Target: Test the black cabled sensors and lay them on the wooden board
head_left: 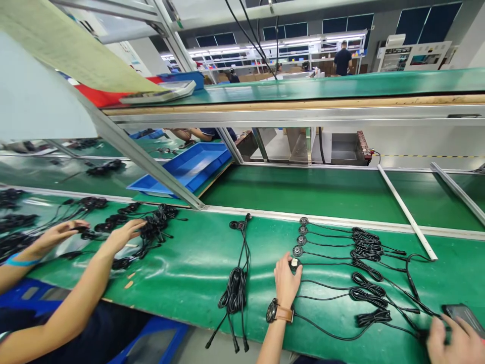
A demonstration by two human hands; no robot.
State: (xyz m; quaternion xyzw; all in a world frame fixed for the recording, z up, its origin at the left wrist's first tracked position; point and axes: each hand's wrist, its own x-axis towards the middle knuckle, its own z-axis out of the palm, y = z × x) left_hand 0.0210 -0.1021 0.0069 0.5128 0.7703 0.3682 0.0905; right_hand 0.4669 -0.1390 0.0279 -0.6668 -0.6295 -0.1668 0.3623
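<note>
My left hand, with a wristwatch on it, pinches a small round black puck at the end of a black cable on the green bench. Above the puck, several like pucks lie in a column, and their coiled black cables trail off to the right. My right hand is at the bottom right edge, partly cut off. Its fingers are curled on the far end of a cable, beside a dark phone.
A bundled cable set lies left of my left hand. A co-worker's two hands handle a pile of black cables at the left. Behind run a green conveyor belt, a blue tray and a white rail.
</note>
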